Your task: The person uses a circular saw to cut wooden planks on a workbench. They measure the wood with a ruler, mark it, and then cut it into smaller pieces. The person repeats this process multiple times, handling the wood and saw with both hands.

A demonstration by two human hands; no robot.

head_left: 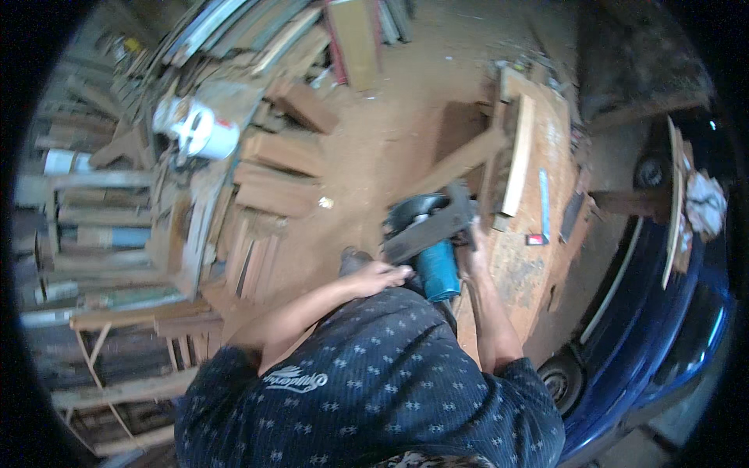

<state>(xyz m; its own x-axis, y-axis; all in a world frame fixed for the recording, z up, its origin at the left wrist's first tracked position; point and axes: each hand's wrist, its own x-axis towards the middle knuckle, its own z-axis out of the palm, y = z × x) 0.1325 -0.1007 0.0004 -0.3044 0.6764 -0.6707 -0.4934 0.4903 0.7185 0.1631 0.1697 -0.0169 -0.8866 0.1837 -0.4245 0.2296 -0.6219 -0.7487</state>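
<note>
A long, dark flat piece (425, 236) with an upright dark block at its right end lies slantwise in front of my body; blur hides its kind. Around that right end, the fingers of my right hand (473, 243) are closed. Just short of its left end is my left hand (379, 278), fingers bent and pointing right; whether they hold anything is not clear. Below the dark piece a teal cylinder (440, 273), like a motor housing, shows. Behind it sits a dark, rounded part (412, 207), partly covered.
At right runs a wooden workbench (521, 269) with a pale plank (518, 160), a light-blue strip (544, 204) and a small red-and-black item (536, 239). Stacked boards (279, 171) and a white bucket (211, 134) stand left. A blue car (663, 312) is far right.
</note>
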